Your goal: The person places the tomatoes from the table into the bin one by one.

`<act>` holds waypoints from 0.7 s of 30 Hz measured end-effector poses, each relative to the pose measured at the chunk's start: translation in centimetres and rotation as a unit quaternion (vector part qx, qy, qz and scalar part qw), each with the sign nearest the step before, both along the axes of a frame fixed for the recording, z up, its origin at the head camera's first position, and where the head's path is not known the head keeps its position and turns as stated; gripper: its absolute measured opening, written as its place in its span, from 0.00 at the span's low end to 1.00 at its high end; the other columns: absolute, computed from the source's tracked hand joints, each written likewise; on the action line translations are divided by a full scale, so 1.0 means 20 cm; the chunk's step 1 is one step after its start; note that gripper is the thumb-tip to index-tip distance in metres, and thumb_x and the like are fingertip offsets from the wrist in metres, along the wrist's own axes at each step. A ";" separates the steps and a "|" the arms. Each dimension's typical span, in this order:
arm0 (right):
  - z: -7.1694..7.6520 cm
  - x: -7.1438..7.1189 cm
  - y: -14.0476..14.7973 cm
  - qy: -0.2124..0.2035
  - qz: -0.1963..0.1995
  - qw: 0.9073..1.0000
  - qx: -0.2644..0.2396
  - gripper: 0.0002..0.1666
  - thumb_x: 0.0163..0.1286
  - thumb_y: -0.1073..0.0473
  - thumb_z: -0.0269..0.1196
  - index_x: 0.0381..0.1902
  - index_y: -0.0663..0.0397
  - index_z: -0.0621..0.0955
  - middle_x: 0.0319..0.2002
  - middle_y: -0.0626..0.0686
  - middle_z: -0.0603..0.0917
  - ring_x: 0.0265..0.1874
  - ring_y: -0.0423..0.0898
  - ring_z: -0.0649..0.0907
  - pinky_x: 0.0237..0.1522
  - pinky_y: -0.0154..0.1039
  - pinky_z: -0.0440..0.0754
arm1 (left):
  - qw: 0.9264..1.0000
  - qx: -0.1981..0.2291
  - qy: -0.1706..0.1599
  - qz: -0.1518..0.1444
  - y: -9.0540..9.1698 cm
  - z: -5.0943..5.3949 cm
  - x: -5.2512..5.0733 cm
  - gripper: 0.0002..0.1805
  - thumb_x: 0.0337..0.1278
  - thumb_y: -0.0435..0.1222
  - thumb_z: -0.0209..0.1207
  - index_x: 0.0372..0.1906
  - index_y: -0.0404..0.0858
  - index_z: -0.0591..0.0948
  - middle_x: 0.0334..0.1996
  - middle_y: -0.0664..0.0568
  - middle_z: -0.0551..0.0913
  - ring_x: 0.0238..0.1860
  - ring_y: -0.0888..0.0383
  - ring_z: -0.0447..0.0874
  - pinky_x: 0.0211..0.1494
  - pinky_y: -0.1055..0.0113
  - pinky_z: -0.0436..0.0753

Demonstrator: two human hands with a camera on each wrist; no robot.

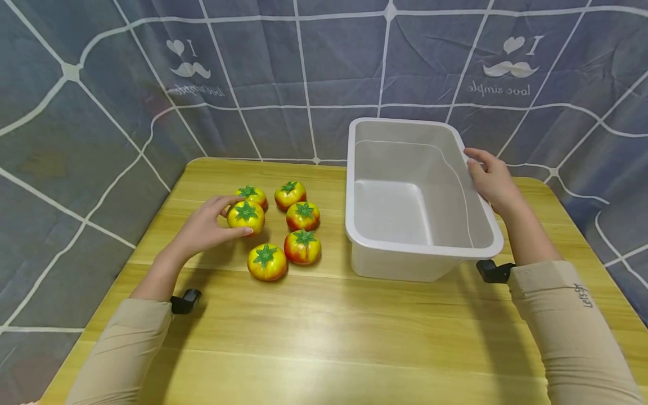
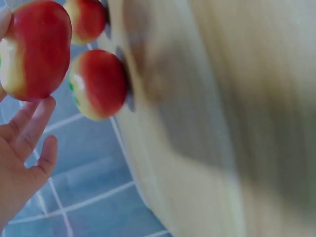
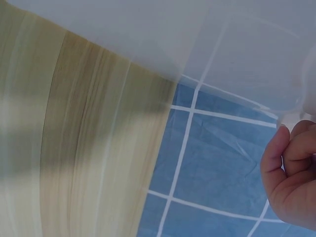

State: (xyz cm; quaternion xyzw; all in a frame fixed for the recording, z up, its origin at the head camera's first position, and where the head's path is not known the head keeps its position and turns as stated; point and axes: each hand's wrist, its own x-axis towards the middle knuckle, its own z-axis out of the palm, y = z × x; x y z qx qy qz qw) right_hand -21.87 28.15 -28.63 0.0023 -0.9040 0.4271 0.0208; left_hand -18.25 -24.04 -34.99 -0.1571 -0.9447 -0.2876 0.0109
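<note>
In the head view, a yellow-and-red tomato [image 1: 246,218] is held by the left hand [image 1: 207,228] over the left part of a wood-grained surface [image 1: 304,337], the grip closed around it by thumb and fingers. A far-left tomato [image 1: 252,194] is partly hidden behind it. To the right, a row is formed by a far tomato [image 1: 290,195], a middle tomato [image 1: 302,216] and a right tomato [image 1: 302,247]; just left of the last, a near tomato [image 1: 267,262] is set. All are topped with green, star-shaped leaves. At the right of the surface, the right rim of a white bin [image 1: 395,261] is clasped by the right hand [image 1: 492,181], its fingers hooked over the edge; the floor of the bin is left bare. The far side is closed off by a grey-blue cloth [image 1: 339,73] marked with white lines, and both forearms are covered by beige sleeves [image 1: 562,320].

In the left wrist view, the held tomato's red underside is shown at the far left, caught by fingertips, with two others rested on the surface beyond it.

In the right wrist view, the bin's pale wall is seen above, and the curled fingers of the right hand are partly cut off at its rim.
</note>
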 end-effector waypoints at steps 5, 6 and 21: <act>0.00 0.00 0.00 0.003 0.003 1.000 0.002 0.32 0.75 0.49 0.37 0.70 0.61 0.57 0.54 0.72 0.70 0.30 0.30 0.73 0.27 0.23 0.75 | 0.999 -0.021 0.025 0.004 0.07 0.06 0.00 0.41 0.44 0.56 0.66 0.62 0.40 0.71 0.49 0.43 0.72 0.45 0.46 0.71 0.44 0.50 0.72; 0.00 0.00 0.00 0.002 0.004 1.000 0.003 0.32 0.75 0.49 0.37 0.70 0.61 0.57 0.54 0.72 0.70 0.30 0.31 0.73 0.27 0.24 0.75 | 0.999 -0.022 0.030 0.006 0.08 0.07 0.00 0.41 0.43 0.57 0.66 0.62 0.41 0.71 0.49 0.43 0.73 0.45 0.46 0.71 0.44 0.50 0.72; -0.01 -0.01 0.01 -0.002 0.005 1.000 -0.006 0.32 0.75 0.49 0.37 0.70 0.61 0.56 0.54 0.72 0.70 0.29 0.28 0.73 0.27 0.24 0.76 | 0.997 0.026 0.073 -0.008 0.27 0.17 -0.05 0.40 0.39 0.56 0.69 0.60 0.45 0.73 0.48 0.47 0.74 0.44 0.49 0.73 0.44 0.53 0.75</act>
